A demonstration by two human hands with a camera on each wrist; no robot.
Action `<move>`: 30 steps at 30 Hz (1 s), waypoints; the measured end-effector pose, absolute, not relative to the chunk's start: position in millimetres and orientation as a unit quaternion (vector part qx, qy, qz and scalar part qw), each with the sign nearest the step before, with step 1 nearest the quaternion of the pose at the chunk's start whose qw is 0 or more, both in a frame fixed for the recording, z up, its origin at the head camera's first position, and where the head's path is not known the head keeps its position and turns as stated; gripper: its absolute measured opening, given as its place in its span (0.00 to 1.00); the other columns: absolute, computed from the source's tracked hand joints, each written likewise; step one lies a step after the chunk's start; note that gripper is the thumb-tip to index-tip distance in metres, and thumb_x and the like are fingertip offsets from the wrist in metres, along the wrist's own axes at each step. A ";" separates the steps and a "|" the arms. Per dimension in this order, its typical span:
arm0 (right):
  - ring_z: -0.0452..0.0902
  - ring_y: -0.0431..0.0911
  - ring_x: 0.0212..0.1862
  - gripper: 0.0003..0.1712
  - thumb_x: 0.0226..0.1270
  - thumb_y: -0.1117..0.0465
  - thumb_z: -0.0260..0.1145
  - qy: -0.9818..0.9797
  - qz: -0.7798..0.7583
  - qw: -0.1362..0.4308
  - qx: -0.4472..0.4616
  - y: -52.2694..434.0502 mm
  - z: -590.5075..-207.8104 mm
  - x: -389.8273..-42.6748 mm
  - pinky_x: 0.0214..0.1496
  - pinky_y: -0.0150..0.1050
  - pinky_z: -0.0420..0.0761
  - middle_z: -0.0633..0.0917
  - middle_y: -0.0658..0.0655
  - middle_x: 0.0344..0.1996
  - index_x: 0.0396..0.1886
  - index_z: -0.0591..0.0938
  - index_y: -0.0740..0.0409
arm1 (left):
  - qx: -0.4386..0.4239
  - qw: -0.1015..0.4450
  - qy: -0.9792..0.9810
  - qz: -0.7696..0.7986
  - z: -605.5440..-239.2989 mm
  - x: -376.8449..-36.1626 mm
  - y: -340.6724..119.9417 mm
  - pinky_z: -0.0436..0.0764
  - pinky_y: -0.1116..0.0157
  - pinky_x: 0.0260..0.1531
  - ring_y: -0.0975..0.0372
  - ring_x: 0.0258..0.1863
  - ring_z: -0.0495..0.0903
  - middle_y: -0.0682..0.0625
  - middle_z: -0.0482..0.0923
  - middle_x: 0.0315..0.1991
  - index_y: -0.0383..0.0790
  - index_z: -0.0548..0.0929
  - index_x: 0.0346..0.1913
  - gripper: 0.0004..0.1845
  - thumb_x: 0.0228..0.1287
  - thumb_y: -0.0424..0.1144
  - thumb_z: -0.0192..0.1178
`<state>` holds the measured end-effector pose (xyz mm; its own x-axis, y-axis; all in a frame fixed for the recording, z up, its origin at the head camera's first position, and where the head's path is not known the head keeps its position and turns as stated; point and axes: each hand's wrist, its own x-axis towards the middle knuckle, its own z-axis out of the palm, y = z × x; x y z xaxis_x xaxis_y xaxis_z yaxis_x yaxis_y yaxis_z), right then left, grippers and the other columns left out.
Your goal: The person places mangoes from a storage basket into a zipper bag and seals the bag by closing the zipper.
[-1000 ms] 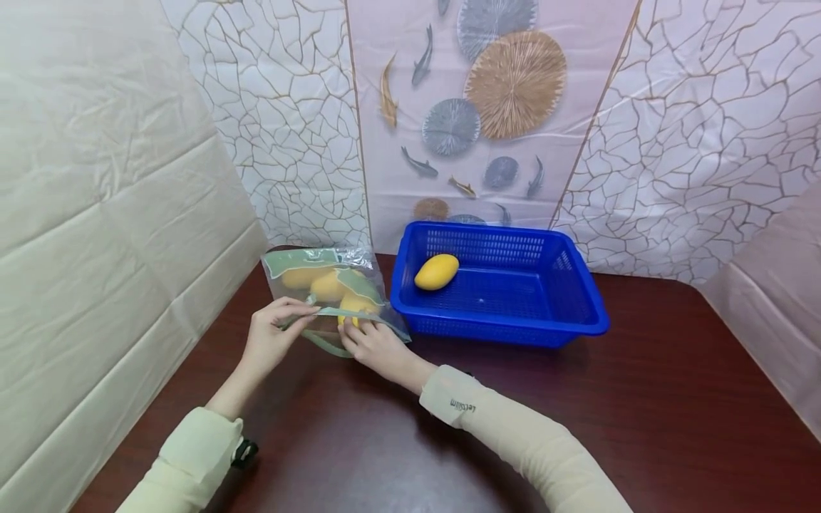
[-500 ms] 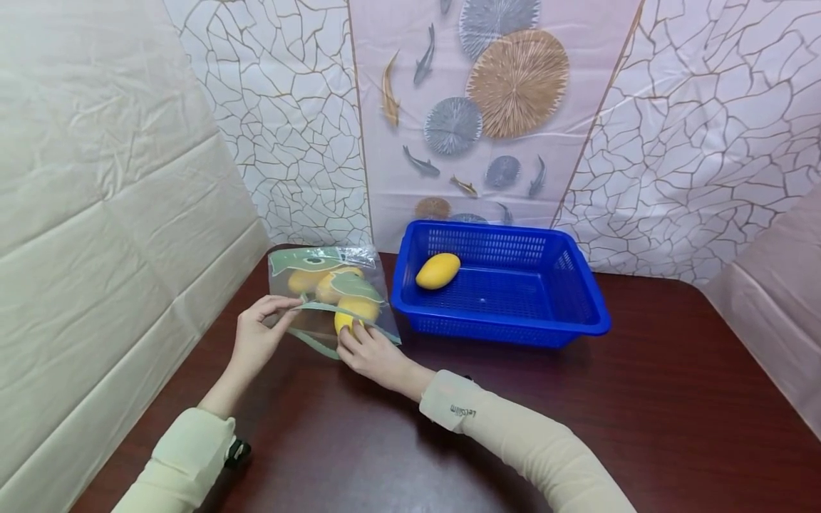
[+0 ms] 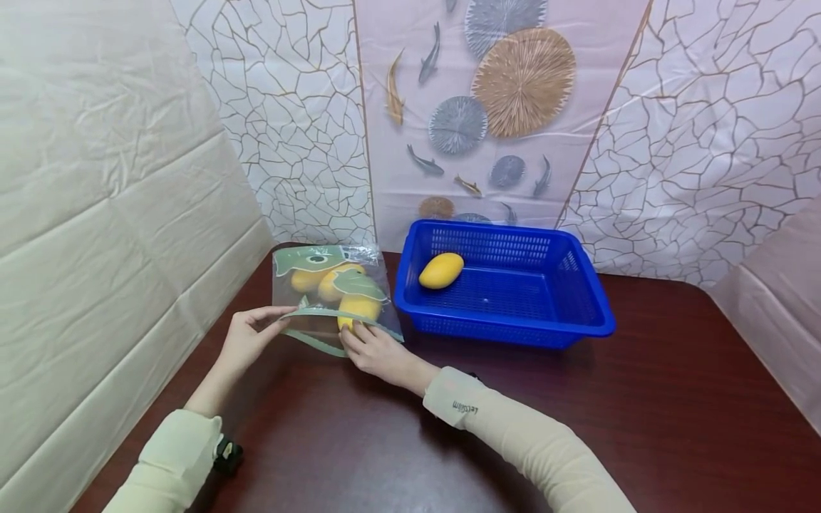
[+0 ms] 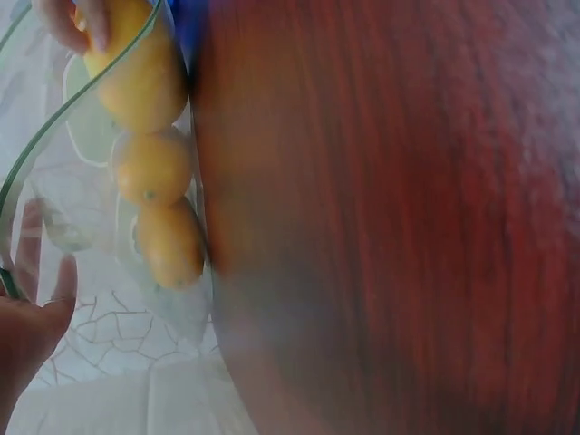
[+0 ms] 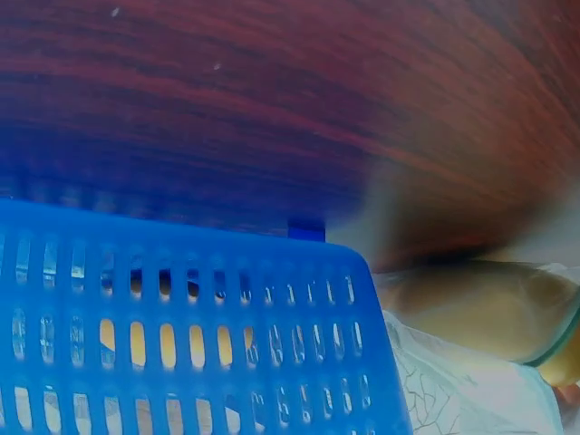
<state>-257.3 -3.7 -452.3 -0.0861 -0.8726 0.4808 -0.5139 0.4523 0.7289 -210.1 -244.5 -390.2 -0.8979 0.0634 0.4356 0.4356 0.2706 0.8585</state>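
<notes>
A clear zip bag with green fish-like print lies on the table, its mouth toward me. My left hand pinches the left end of its green-edged opening between thumb and fingers. At the right side of the mouth, my right hand grips the near end of a yellow mango, which lies mostly inside the bag. Deeper in the bag are two more mangoes, partly covered by the print. In the left wrist view, the three mangoes lie in a row, with right-hand fingertips on the nearest mango.
To the right of the bag stands a blue slotted basket with one mango at its left end. Its slotted wall fills much of the right wrist view. Patterned cloth walls enclose the dark wooden table.
My left hand has moved left and slightly down, drawing the bag's mouth leftward. My right hand has stayed at the mango, which now shows more fully through the bag.
</notes>
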 end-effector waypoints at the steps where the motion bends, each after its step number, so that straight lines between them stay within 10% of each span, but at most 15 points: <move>1: 0.75 0.47 0.47 0.21 0.71 0.68 0.44 -0.711 -0.194 0.469 0.487 -4.0 -452.2 -257.5 0.42 0.33 0.77 0.81 0.53 0.48 0.49 0.82 0.55 | -0.162 0.162 -0.780 -0.583 -390.3 -210.5 -243.9 0.76 0.81 0.33 0.81 0.36 0.79 0.72 0.83 0.33 0.14 0.78 0.43 0.11 0.57 0.19 0.57; 14: 0.77 0.45 0.49 0.40 0.67 0.79 0.29 -0.766 -0.268 0.469 0.350 -24.2 -461.2 -269.1 0.52 0.36 0.76 0.80 0.51 0.45 0.39 0.87 0.45 | -0.199 0.175 -0.772 -0.578 -391.4 -215.5 -230.0 0.76 0.82 0.34 0.81 0.37 0.78 0.71 0.81 0.34 0.14 0.79 0.40 0.09 0.56 0.16 0.54; 21: 0.72 0.47 0.60 0.21 0.69 0.63 0.47 -0.859 -0.277 0.329 0.276 -32.4 -460.6 -266.4 0.55 0.37 0.76 0.76 0.51 0.59 0.51 0.83 0.45 | -0.209 0.179 -0.776 -0.567 -398.2 -224.0 -227.5 0.77 0.81 0.37 0.80 0.39 0.79 0.68 0.81 0.36 0.17 0.81 0.41 0.10 0.57 0.17 0.55; 30: 0.77 0.48 0.54 0.23 0.67 0.66 0.44 -0.844 -0.177 0.402 0.308 -15.1 -455.6 -250.0 0.49 0.36 0.79 0.80 0.57 0.54 0.54 0.81 0.55 | -0.186 0.182 -0.795 -0.548 -380.4 -213.1 -221.9 0.76 0.81 0.38 0.80 0.38 0.79 0.64 0.82 0.36 0.19 0.82 0.41 0.12 0.56 0.16 0.52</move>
